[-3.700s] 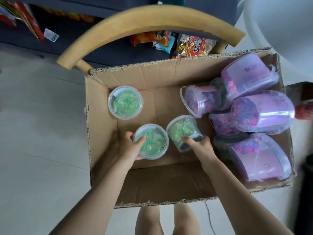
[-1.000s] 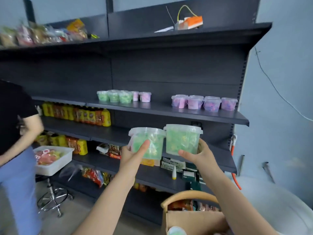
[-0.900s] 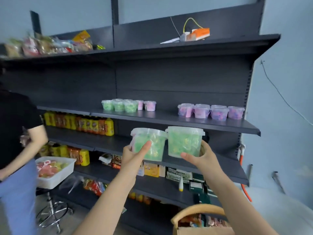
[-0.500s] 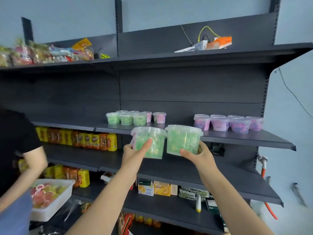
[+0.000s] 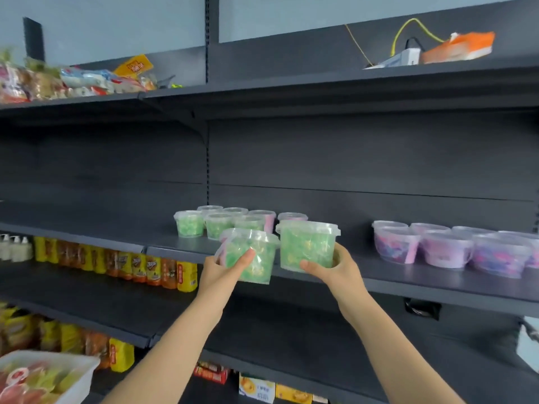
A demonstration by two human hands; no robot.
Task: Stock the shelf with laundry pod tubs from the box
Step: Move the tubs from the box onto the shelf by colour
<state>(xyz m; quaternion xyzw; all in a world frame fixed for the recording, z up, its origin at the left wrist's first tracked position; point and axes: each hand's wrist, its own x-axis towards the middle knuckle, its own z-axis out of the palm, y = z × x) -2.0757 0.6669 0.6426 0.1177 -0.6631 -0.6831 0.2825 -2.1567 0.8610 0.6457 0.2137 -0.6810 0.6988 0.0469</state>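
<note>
Green tubs (image 5: 191, 227) on the shelf (image 5: 393, 279) ahead; purple tubs (image 5: 446, 249) rightward.

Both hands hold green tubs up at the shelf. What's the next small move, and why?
Probably push both forward and set them down beside the stocked green tubs. The left hand grips a tilted tub, the right hand an upright tub, both at the front edge of the shelf, bare there.

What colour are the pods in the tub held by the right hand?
Green, in a clear tub gripped by the right hand; head view.
</note>
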